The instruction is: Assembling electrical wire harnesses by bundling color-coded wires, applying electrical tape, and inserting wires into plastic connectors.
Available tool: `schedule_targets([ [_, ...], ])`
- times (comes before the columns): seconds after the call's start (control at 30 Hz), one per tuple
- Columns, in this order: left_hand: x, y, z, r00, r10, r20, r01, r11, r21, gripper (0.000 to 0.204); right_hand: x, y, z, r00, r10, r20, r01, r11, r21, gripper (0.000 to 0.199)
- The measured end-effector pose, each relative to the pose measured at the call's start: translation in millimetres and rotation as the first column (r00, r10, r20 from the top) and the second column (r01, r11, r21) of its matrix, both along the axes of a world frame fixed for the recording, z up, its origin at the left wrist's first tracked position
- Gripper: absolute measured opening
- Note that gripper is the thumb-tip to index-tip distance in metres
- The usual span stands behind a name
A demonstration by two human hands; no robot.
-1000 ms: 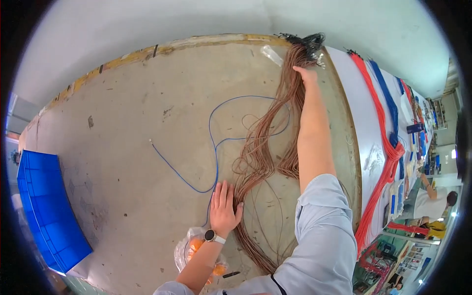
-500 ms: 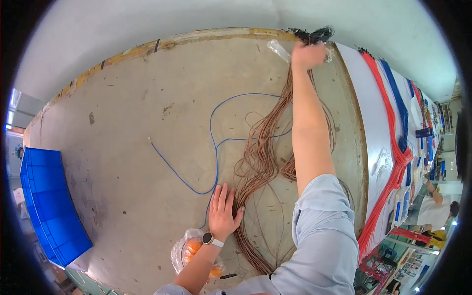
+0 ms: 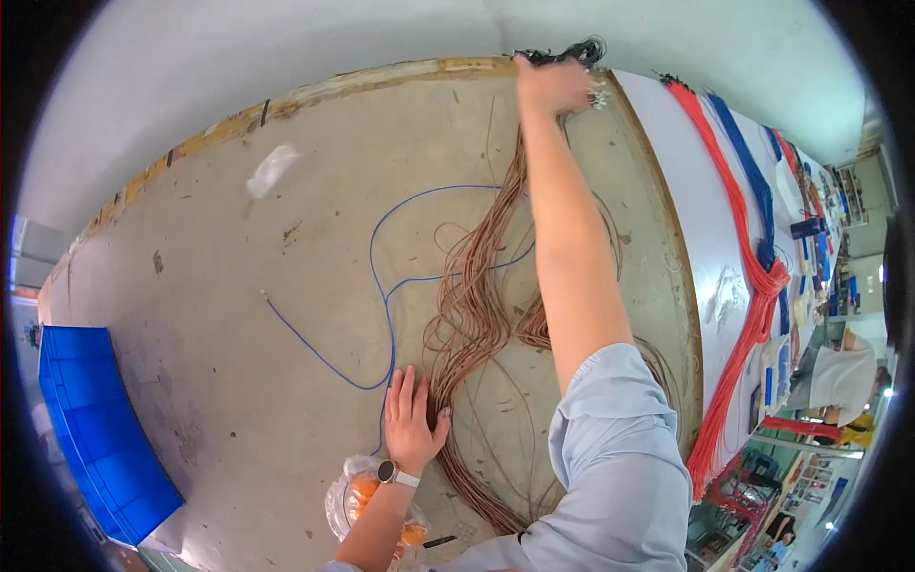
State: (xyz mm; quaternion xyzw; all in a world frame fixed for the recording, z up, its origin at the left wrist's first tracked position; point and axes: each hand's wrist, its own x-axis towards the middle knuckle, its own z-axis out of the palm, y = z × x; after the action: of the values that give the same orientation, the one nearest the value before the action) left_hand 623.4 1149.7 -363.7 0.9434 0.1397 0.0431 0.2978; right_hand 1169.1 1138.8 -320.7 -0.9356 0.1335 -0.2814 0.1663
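Brown wires (image 3: 481, 305), strung in loose loops from beneath the blurred right fingers (image 3: 570, 81) (clamped or not, impossible to tell) down to the thumb beside the flat, slightly parted left fingers (image 3: 408, 391). Possible tangling, or dragging of the blue wire (image 3: 391, 329) crossing them, from a hard pull at the black ends (image 3: 586, 51) by the right fingers. Under the left fingers, a marked table (image 3: 257, 315); far left of them, a bin (image 3: 100, 429); well right of the right fingers, red wires (image 3: 753, 329); beyond those fingertips, a pale wall (image 3: 381, 33).
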Motion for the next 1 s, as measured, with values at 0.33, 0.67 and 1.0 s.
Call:
schedule_targets([
  [0.33, 15.8, -12.3, -5.0, 0.997, -0.043, 0.071, 0.047, 0.997, -0.066, 0.056, 135.7, -119.7, -81.9, 0.962, 0.246, -0.121, -0.087, 0.69, 0.719, 0.053],
  [0.67, 14.1, -12.4, -7.1, 0.998, -0.049, 0.038, 0.049, 0.999, -0.013, 0.059, 44.8, 58.2, -28.1, 0.331, 0.766, -0.55, -0.901, 0.43, 0.056, 0.075],
  [1.0, 17.1, -14.7, -3.6, 0.995, -0.045, 0.084, 0.049, 0.998, -0.046, 0.052, 70.2, -107.2, -64.1, 0.997, 0.073, 0.002, -0.073, 0.997, -0.019, 0.049],
])
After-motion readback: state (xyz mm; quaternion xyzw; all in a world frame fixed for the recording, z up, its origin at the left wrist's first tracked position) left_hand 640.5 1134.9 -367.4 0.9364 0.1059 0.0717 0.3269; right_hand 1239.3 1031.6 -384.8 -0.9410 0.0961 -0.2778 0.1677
